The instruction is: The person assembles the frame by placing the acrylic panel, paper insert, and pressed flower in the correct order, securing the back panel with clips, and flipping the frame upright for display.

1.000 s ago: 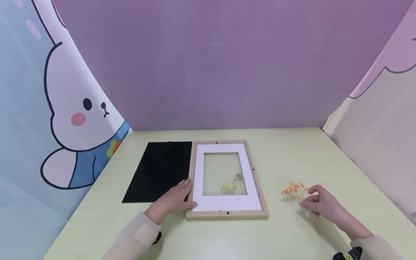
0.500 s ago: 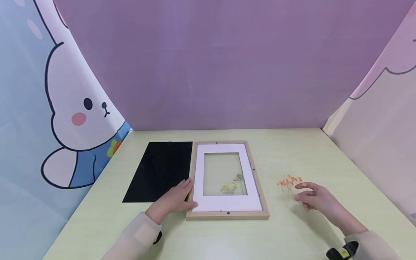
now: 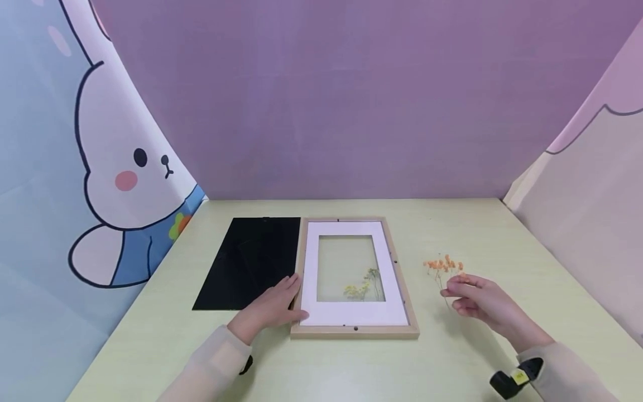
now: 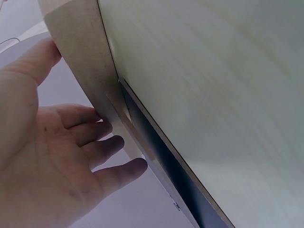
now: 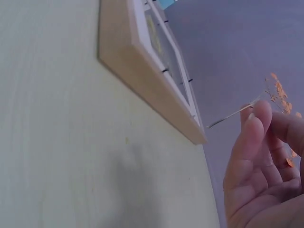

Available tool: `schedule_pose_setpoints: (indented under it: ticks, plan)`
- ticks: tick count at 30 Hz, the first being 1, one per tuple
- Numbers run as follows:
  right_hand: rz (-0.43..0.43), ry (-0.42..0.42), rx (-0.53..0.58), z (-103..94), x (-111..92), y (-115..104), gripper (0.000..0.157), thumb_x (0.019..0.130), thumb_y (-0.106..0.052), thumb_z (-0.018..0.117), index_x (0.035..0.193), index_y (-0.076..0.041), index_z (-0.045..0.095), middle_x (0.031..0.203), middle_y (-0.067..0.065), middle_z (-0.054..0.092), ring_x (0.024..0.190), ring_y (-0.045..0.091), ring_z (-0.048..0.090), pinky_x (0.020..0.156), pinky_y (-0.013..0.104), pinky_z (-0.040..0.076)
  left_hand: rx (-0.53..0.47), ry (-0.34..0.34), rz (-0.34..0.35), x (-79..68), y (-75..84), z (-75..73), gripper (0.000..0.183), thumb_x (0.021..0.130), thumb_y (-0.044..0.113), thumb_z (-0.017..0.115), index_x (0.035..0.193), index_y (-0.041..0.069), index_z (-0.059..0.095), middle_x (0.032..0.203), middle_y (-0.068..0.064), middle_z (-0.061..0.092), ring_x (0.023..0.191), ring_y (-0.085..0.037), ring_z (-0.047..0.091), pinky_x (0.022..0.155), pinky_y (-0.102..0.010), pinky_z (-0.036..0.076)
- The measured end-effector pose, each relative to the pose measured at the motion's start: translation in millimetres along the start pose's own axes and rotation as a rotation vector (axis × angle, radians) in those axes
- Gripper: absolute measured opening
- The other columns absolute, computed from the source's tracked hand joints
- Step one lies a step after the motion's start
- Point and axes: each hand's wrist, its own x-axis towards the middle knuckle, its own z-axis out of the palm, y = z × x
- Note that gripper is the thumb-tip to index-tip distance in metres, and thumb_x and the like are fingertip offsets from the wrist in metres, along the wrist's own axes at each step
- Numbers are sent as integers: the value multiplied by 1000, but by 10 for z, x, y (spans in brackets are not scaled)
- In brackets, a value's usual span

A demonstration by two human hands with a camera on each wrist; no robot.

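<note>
A wooden picture frame (image 3: 354,333) with a white mat (image 3: 346,315) lies on the table. Yellow dried flowers (image 3: 355,291) and a darker dried sprig (image 3: 374,274) show in the lower right of its window. My left hand (image 3: 268,312) rests on the frame's left side, thumb on the near left part and fingers along the edge; the left wrist view shows these fingers extended. Right of the frame, my right hand (image 3: 484,304) pinches an orange dried flower sprig (image 3: 442,264) by its stem, above the table. In the right wrist view the stem end (image 5: 223,120) sticks out past the fingertips.
A black backing board (image 3: 248,262) lies flat against the frame's left side, partly behind my left hand. The pale table (image 3: 351,368) extends in front and to the right. A purple backdrop (image 3: 351,100) stands behind, with a rabbit-print cloth (image 3: 125,145) at left.
My right hand has moved left and a little away from me, carrying the orange sprig closer to the frame. The left hand keeps its place on the frame; the view has shifted slightly.
</note>
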Motion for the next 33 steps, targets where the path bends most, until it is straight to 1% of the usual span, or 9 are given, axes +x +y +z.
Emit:
schedule_pose_setpoints:
  ticks: [3, 7, 10, 16, 22, 27, 33]
  plan:
    - [15, -24, 82, 46, 36, -30, 5, 94, -14, 53, 93, -13, 57, 95, 4, 68, 64, 7, 61, 62, 21, 51, 3, 1, 3, 8, 0, 5, 79, 86, 36, 64, 141, -7, 27, 148, -19, 21, 135, -34, 16, 106, -47, 20]
    - [37, 4, 115, 149, 96, -78, 4, 94, -15, 53, 92, -13, 56, 95, 1, 65, 65, 7, 58, 62, 20, 50, 5, 0, 2, 8, 16, -4, 79, 86, 37, 64, 140, -7, 27, 148, -20, 21, 135, -34, 15, 106, -47, 20]
    - [42, 27, 104, 242, 146, -123, 4, 93, -16, 55, 92, -14, 58, 92, 0, 64, 65, 7, 56, 60, 19, 49, 1, -1, -5, 1, 28, -12, 79, 86, 36, 64, 141, -7, 27, 148, -20, 21, 135, -34, 15, 106, -47, 19]
    - [29, -1, 73, 426, 272, -183, 5, 92, -15, 57, 89, -13, 61, 89, 0, 65, 60, 5, 55, 56, 17, 47, 3, -3, -15, -13, 33, -18, 79, 86, 36, 64, 141, -7, 27, 148, -19, 21, 135, -34, 15, 106, -47, 19]
    - [27, -9, 42, 621, 426, -224, 5, 92, -15, 57, 89, -11, 59, 90, 1, 64, 58, 4, 52, 53, 17, 45, 1, 3, -9, -24, 22, -18, 79, 86, 36, 64, 140, -7, 27, 148, -20, 21, 135, -35, 16, 106, -47, 20]
    - [18, -1, 15, 750, 531, -250, 10, 91, -18, 60, 93, -8, 59, 89, 1, 64, 59, 5, 51, 53, 18, 43, 0, 0, -7, -27, 24, -13, 78, 86, 36, 64, 141, -7, 28, 148, -20, 21, 135, -34, 16, 106, -47, 20]
    - [6, -21, 15, 869, 636, -313, 14, 91, -17, 59, 98, -5, 56, 88, 1, 63, 58, 5, 48, 53, 18, 41, -7, -3, -6, -16, 32, -15, 79, 86, 36, 64, 141, -6, 27, 148, -20, 21, 135, -34, 15, 106, -47, 19]
